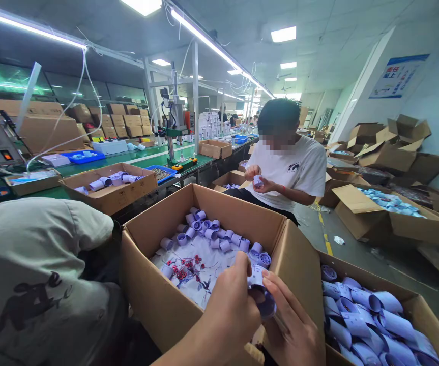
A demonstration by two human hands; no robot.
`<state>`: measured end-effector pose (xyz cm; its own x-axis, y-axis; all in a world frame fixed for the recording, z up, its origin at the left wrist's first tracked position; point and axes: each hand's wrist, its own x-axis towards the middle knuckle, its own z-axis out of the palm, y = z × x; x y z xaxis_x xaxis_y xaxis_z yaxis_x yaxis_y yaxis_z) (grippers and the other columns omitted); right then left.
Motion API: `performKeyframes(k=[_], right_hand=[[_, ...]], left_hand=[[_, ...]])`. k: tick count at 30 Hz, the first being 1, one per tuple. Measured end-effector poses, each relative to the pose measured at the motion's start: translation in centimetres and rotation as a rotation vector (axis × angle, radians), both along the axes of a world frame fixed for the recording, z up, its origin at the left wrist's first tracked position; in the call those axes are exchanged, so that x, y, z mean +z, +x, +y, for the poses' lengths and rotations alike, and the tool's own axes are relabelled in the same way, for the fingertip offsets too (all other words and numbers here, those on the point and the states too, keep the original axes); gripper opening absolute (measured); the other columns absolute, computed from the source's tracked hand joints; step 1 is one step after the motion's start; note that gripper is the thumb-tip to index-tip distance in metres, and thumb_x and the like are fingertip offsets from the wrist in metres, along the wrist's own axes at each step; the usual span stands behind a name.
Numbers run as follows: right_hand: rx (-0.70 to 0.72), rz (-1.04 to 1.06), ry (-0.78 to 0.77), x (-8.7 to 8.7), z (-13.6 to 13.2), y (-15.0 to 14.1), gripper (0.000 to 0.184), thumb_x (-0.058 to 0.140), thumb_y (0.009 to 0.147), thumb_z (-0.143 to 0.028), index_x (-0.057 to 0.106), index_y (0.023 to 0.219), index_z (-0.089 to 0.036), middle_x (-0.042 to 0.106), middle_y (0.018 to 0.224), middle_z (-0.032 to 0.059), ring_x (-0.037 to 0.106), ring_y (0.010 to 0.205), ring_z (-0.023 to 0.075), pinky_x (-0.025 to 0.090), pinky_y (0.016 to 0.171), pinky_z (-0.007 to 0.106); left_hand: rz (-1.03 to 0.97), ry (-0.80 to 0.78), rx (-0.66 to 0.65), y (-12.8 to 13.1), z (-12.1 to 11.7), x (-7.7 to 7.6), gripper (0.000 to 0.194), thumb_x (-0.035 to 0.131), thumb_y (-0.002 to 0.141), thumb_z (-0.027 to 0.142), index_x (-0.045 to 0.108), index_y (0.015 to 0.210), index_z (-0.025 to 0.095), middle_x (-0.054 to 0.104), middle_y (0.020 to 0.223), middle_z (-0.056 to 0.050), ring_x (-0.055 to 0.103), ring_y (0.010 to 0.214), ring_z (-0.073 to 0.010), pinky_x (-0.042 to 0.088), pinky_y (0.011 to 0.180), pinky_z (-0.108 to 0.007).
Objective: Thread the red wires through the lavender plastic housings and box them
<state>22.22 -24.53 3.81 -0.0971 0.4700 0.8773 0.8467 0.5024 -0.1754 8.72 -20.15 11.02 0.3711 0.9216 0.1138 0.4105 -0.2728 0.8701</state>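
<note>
Both my hands meet at the bottom centre, over the edge between two cardboard boxes. My left hand [230, 310] and my right hand [293, 328] together grip one small lavender cylindrical part [259, 290] with a white paper label around it. The open box [166, 305] in front holds several loose lavender cylinders [207, 231] and small red-tipped pieces [184, 267] on white paper. The box [417, 305] on the right is filled with several label-wrapped cylinders [364, 315].
A person in a grey shirt [32, 274] sits close at my left. A co-worker in a white shirt [291, 168] sits across, holding a similar part. A green workbench [127, 160] carries boxes and a press machine [175, 122]. More cartons [390, 213] lie on the floor at right.
</note>
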Motion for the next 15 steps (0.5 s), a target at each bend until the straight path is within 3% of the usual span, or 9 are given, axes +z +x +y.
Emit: performKeyframes(k=[7, 11, 15], right_hand=[[-0.002, -0.062, -0.044, -0.9, 0.3, 0.6, 0.050, 0.049, 0.096, -0.018, 0.040, 0.145, -0.022, 0.069, 0.117, 0.0116, 0.067, 0.110, 0.0241, 0.060, 0.087, 0.033], [-0.063, 0.006, -0.073, -2.6, 0.4, 0.3, 0.051, 0.044, 0.099, -0.023, 0.034, 0.148, -0.028, 0.070, 0.115, 0.0086, 0.068, 0.107, 0.0236, 0.060, 0.086, 0.033], [-0.114, -0.037, -0.096, -4.0, 0.9, 1.2, 0.049, 0.042, 0.100, -0.024, 0.035, 0.148, -0.029, 0.069, 0.115, 0.0071, 0.070, 0.101, 0.0225, 0.060, 0.082, 0.031]], left_hand=[[0.053, -0.057, -0.006, 0.4, 0.5, -0.4, 0.037, 0.051, 0.061, -0.001, 0.028, 0.074, 0.025, 0.038, 0.061, 0.007, 0.029, 0.055, -0.0125, 0.020, 0.053, -0.025], [0.033, -0.083, -0.001, 1.4, 0.3, -1.9, 0.037, 0.052, 0.060, -0.002, 0.029, 0.073, 0.024, 0.040, 0.062, 0.006, 0.030, 0.056, -0.0119, 0.021, 0.053, -0.025], [0.022, -0.121, -0.076, 1.8, 1.1, -3.9, 0.033, 0.053, 0.065, 0.001, 0.042, 0.088, 0.022, 0.055, 0.073, 0.001, 0.047, 0.062, -0.0142, 0.030, 0.056, -0.024]])
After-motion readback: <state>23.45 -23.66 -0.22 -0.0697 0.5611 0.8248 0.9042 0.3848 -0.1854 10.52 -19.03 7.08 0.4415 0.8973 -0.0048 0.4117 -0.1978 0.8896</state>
